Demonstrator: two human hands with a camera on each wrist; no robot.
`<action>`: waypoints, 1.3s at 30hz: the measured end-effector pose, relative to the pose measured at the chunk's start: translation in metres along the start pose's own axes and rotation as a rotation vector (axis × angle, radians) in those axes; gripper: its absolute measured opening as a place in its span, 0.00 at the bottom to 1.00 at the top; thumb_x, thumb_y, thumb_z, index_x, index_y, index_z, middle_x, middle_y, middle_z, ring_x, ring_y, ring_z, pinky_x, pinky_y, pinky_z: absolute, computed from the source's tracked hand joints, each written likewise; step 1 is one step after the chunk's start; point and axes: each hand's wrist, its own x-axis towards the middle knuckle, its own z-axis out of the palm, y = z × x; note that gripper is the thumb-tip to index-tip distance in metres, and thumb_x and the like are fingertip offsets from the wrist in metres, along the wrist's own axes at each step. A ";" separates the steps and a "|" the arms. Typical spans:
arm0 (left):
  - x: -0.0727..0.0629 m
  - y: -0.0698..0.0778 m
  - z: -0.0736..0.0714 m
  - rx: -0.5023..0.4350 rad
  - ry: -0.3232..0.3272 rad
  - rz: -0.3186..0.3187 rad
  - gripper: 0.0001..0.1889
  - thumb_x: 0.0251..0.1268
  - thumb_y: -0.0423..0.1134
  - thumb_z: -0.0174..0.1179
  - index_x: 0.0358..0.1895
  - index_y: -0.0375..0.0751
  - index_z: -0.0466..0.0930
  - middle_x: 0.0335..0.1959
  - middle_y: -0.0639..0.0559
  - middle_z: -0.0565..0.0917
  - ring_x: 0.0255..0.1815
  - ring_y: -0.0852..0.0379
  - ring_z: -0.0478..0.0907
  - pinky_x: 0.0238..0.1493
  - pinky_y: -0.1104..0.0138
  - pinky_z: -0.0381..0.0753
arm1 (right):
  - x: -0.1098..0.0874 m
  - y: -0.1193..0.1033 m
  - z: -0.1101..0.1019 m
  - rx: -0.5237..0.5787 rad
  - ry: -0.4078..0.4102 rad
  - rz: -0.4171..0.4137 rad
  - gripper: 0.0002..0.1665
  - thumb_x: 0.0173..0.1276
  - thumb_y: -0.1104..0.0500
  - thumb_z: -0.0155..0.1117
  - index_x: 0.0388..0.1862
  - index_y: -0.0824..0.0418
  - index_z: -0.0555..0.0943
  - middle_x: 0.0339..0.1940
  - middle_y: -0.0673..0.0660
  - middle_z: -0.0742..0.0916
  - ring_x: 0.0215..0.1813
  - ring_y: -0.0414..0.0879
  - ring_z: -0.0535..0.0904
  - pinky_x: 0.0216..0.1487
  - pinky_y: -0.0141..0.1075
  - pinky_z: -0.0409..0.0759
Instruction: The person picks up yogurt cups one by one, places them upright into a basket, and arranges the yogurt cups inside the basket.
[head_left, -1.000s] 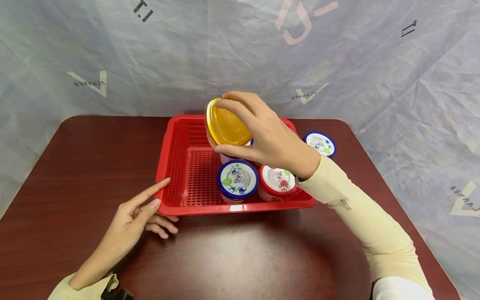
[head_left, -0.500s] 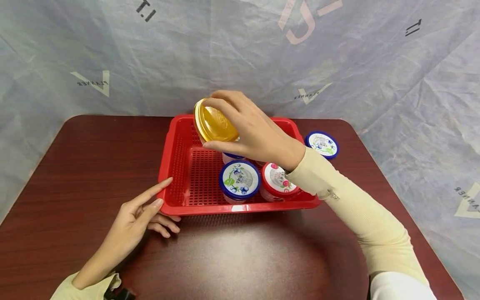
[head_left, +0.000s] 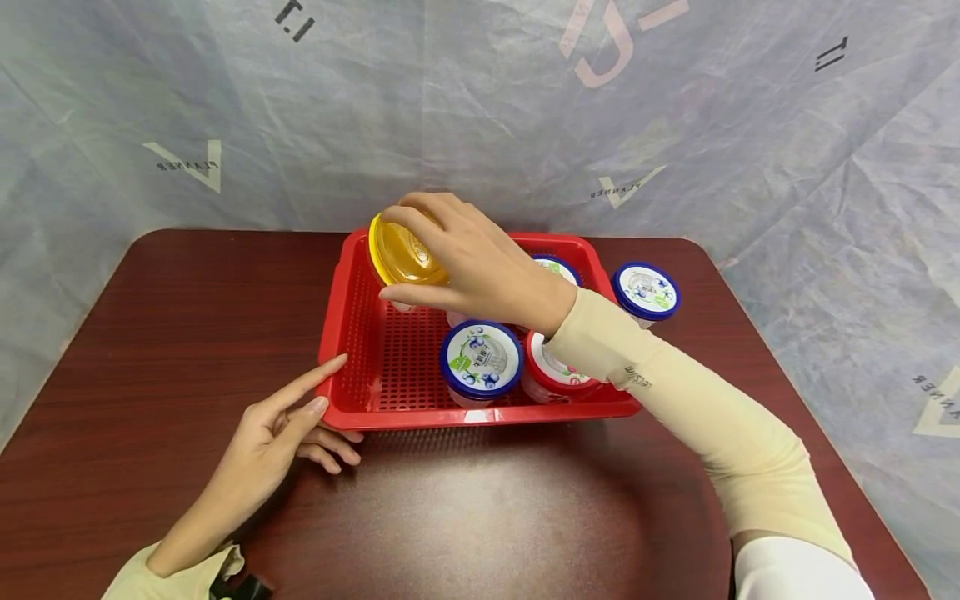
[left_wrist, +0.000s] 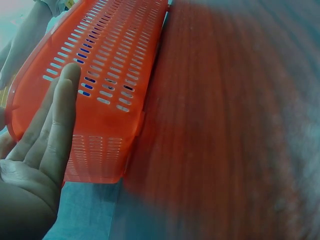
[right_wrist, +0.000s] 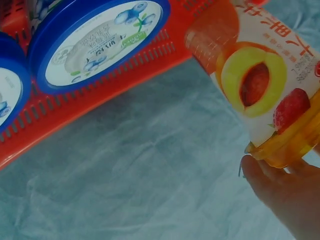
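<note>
My right hand holds a yellow-lidded plastic cup by its lid, tilted, over the back left part of a red perforated basket. In the right wrist view, a peach and a red berry are printed on this cup, and the fingers reach around its yellow lid. At the basket's front left corner, my left hand touches the rim with index finger and thumb; its other fingers extend outside the wall. Inside the basket stand a blue-lidded cup and a red-lidded cup, partly covered by my right sleeve.
Another blue-lidded cup shows behind my right wrist in the basket. Outside, right of the basket, one more blue-lidded cup stands on the dark red wooden table. A grey printed sheet hangs behind the table.
My right hand has carried the yellow-lidded cup leftward and then lower into the basket's back left area. The left hand keeps its place at the corner.
</note>
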 end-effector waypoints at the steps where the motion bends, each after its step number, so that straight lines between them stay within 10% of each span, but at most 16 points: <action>1: 0.000 0.000 0.000 0.001 0.001 0.001 0.25 0.83 0.30 0.37 0.78 0.41 0.56 0.33 0.32 0.87 0.28 0.40 0.87 0.24 0.52 0.86 | 0.001 0.000 0.002 -0.017 -0.007 0.009 0.43 0.66 0.30 0.61 0.67 0.58 0.72 0.62 0.57 0.77 0.66 0.50 0.70 0.68 0.42 0.69; 39: 0.000 -0.001 -0.001 0.010 0.003 0.000 0.25 0.82 0.30 0.38 0.78 0.42 0.57 0.33 0.32 0.87 0.29 0.41 0.87 0.24 0.52 0.86 | 0.024 0.015 0.051 -0.160 -0.350 0.259 0.48 0.68 0.28 0.56 0.71 0.61 0.67 0.55 0.63 0.78 0.53 0.53 0.73 0.44 0.37 0.82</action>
